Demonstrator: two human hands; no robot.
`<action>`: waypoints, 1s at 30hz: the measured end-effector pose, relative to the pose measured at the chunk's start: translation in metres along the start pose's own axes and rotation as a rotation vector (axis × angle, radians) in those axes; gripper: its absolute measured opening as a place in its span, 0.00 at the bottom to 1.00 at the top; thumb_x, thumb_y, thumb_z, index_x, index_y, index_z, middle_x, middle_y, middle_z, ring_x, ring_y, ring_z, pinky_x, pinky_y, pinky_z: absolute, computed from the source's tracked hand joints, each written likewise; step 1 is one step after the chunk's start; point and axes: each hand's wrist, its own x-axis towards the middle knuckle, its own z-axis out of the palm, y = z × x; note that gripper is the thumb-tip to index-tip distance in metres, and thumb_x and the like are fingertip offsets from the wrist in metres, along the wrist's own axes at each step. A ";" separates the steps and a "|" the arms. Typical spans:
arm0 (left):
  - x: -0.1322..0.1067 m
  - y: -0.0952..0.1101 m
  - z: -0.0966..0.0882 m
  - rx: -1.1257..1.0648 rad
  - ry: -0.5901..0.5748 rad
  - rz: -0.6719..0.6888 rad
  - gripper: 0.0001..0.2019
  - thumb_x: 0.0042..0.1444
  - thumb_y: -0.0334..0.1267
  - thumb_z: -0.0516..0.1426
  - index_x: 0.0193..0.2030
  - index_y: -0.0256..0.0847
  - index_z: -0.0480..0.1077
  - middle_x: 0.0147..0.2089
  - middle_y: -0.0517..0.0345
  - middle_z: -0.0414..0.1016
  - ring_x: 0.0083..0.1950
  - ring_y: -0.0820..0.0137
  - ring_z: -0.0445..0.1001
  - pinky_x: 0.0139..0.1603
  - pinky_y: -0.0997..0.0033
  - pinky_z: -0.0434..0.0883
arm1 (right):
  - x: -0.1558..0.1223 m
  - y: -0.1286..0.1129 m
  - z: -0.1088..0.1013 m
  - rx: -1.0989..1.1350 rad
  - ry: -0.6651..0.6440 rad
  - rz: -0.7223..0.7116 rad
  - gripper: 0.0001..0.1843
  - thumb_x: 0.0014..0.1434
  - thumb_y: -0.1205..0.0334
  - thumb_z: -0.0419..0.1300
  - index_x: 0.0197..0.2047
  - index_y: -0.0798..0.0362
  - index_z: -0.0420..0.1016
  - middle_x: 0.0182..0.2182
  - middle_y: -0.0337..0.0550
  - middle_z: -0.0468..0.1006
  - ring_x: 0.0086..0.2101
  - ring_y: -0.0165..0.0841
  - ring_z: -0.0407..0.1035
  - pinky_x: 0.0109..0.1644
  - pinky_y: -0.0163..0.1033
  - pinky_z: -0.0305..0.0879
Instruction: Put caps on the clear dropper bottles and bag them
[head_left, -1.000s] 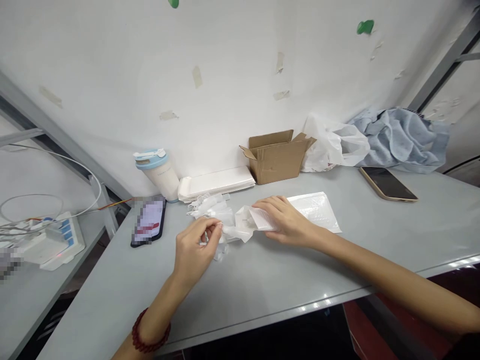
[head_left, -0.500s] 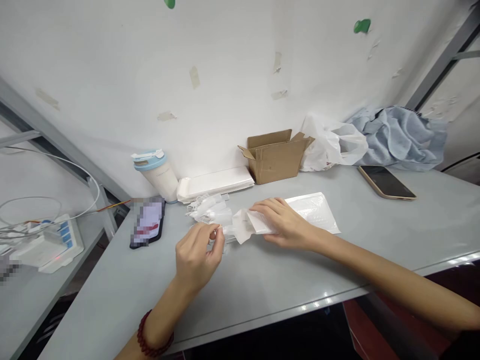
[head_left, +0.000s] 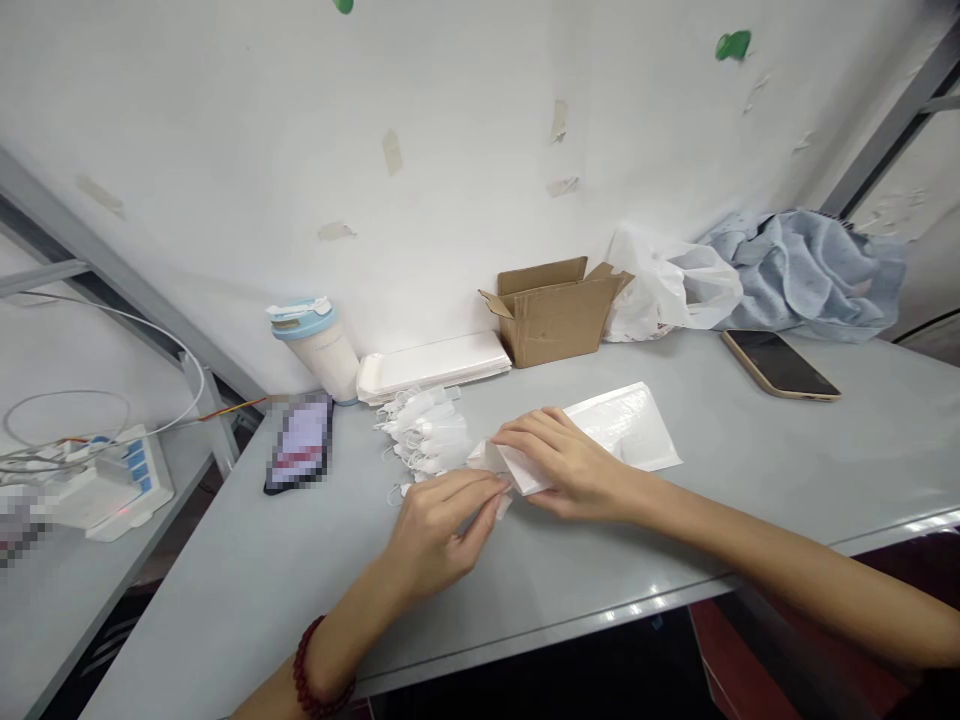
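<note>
My right hand is wrapped around the left end of a white padded envelope, holding it with its mouth facing left. The envelope's flap sticks out toward the pile beside it. At that mouth my left hand pinches a small translucent plastic piece between thumb and fingertips; part of it is covered by the fingers. Just behind my left hand lies a pile of small translucent plastic tags with white string loops.
Behind stand a tilted cup, a stack of white envelopes, an open cardboard box and a white plastic bag. Phones lie left and right. Blue-grey cloth fills the back right corner.
My left hand has moved right from the pile's front edge to the envelope's mouth, carrying the small plastic piece. My right hand still grips the envelope, its mouth tipped slightly toward me.
</note>
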 end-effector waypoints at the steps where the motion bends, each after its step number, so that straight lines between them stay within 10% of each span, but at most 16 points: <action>1: 0.000 0.000 0.000 -0.011 -0.026 0.002 0.12 0.57 0.27 0.54 0.45 0.40 0.72 0.41 0.53 0.80 0.41 0.68 0.77 0.42 0.71 0.74 | 0.000 0.000 0.000 -0.005 0.002 0.003 0.30 0.50 0.68 0.58 0.57 0.58 0.57 0.49 0.54 0.69 0.47 0.42 0.62 0.48 0.48 0.57; 12: -0.002 -0.001 -0.001 0.101 -0.127 0.051 0.15 0.60 0.31 0.51 0.53 0.36 0.68 0.50 0.48 0.76 0.48 0.65 0.77 0.41 0.71 0.76 | 0.000 -0.002 -0.001 0.032 -0.001 0.000 0.28 0.49 0.71 0.56 0.55 0.58 0.58 0.48 0.53 0.70 0.46 0.42 0.62 0.47 0.47 0.58; 22: -0.003 0.002 0.002 0.220 -0.254 0.052 0.17 0.58 0.37 0.53 0.54 0.35 0.64 0.41 0.50 0.80 0.32 0.64 0.79 0.23 0.71 0.71 | -0.001 -0.005 0.004 0.092 -0.030 -0.054 0.29 0.48 0.73 0.56 0.55 0.58 0.59 0.48 0.54 0.70 0.46 0.41 0.62 0.47 0.48 0.60; 30: -0.006 -0.004 0.006 0.225 -0.097 0.097 0.12 0.59 0.27 0.49 0.47 0.38 0.68 0.31 0.57 0.80 0.25 0.71 0.77 0.22 0.76 0.68 | 0.001 -0.008 -0.005 0.081 -0.069 -0.026 0.30 0.53 0.62 0.59 0.57 0.58 0.56 0.50 0.55 0.67 0.49 0.42 0.60 0.50 0.48 0.59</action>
